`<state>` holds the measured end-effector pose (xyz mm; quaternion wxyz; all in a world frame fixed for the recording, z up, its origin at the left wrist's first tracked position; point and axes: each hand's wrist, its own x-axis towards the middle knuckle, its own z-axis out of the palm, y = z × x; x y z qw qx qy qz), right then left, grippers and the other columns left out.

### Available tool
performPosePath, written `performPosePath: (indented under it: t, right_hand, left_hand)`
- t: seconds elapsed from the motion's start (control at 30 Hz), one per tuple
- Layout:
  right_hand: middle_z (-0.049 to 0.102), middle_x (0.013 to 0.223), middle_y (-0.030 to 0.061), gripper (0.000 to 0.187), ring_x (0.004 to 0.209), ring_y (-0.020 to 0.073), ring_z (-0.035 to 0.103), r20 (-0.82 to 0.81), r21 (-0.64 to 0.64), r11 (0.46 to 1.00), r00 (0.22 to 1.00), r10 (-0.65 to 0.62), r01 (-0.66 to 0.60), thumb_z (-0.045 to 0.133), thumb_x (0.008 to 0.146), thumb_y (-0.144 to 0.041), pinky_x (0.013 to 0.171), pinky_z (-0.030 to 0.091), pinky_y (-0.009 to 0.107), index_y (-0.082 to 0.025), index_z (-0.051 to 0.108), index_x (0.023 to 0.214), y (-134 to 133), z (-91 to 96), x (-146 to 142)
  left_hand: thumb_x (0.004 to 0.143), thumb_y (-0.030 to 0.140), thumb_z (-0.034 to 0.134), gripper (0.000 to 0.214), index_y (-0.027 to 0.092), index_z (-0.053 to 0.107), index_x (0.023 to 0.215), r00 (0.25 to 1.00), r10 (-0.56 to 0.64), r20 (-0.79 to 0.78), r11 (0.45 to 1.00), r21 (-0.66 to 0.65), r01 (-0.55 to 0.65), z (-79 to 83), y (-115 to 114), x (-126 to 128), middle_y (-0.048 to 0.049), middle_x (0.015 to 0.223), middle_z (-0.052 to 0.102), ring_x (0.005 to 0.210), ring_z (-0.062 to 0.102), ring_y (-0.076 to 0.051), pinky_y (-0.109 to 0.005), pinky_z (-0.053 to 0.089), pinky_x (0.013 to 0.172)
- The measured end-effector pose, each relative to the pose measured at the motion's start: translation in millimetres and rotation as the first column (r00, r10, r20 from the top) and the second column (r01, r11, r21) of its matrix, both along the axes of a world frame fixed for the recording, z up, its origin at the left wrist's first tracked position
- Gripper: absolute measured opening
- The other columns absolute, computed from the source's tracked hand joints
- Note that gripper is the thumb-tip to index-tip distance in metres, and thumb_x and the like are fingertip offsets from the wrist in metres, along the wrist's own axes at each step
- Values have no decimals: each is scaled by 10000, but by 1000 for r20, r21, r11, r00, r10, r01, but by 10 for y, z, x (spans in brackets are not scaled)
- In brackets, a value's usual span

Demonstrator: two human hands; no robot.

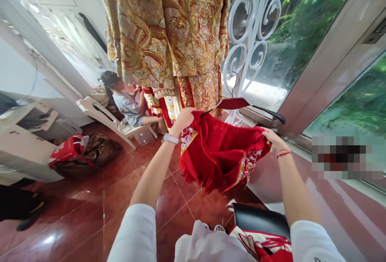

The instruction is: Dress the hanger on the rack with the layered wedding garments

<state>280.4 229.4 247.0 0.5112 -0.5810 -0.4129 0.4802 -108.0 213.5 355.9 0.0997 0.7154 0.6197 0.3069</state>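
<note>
A red embroidered garment (215,145) is stretched between my two hands at about waist height. Its side bands carry white and gold embroidery, and its lower edge looks fringed or ruffled. My left hand (185,120), with a watch on the wrist, grips the garment's upper left edge. At the upper right edge my right hand (272,136), with a red string on the wrist, is closed on the cloth. Just behind the garment hangs a dark hanger (233,103) with a reddish middle, its hook near the white scrollwork stand. Part of the hanger is hidden by the cloth.
Large gold embroidered robes (169,28) hang ahead beside the white scrollwork stand (250,32). A person (128,103) sits on a white chair (104,119) to the left. Red and brown bags (84,153) lie on the tiled floor. Below is a black seat (261,217) with red-and-white cloth.
</note>
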Motion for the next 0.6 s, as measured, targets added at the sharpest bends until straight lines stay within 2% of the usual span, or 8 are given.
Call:
performPosePath:
  t: [0.07,0.13,0.23,0.3,0.4,0.5,0.6]
  right_hand:
    - [671,589,43,92,534,197,560,-26,-102,990,995,92,-95,599,527,-162,561,449,344,-237,618,576,-188,-322,-49]
    - [665,574,42,52,522,209,552,-11,-100,992,997,74,-75,602,505,-218,533,442,348,-255,592,539,-409,-567,-117]
    - [683,616,47,86,581,222,593,24,-70,993,995,97,-95,607,499,-286,579,479,353,-238,622,569,-738,-733,-246]
    - [709,688,53,175,673,233,636,87,-26,993,989,121,-119,587,520,-315,657,507,354,-214,669,636,-921,-718,-364]
    - [741,782,73,264,795,255,667,207,60,994,975,75,-89,545,548,-337,761,522,371,-201,709,704,-1121,-579,-587]
    - [749,824,71,299,802,251,663,271,156,987,962,-15,-29,517,570,-329,770,521,369,-205,721,750,-1270,-390,-803]
    - [720,761,41,261,687,214,618,271,203,979,959,-85,29,506,594,-308,676,499,334,-215,700,742,-1428,-200,-965]
  left_hand:
    - [720,-94,372,410,119,699,847,998,-38,43,998,-53,41,-175,-8,-18,-52,902,747,894,642,-131,-249,470,938]
    - [673,-81,372,410,160,685,784,996,-32,85,994,-98,40,-413,-122,-52,-30,796,738,863,656,-148,-254,496,898]
    - [632,-28,396,422,218,688,811,991,0,135,984,-177,24,-816,-467,-147,-19,745,733,845,685,-188,-300,538,858]
    - [601,8,421,421,254,692,808,982,25,186,962,-272,27,-1069,-756,-218,-28,841,760,887,700,-202,-330,554,878]
    - [571,46,458,396,296,710,745,970,38,240,921,-385,59,-1371,-1190,-297,-25,980,776,1033,696,-224,-384,539,983]
    - [579,63,480,421,339,756,737,947,-79,311,877,-431,215,-1609,-1607,-319,25,1141,757,1270,605,-233,-443,429,1141]
    - [658,90,506,476,395,805,871,894,-190,406,786,-483,386,-1889,-2020,-263,96,1451,581,1437,449,-224,-439,298,1228]
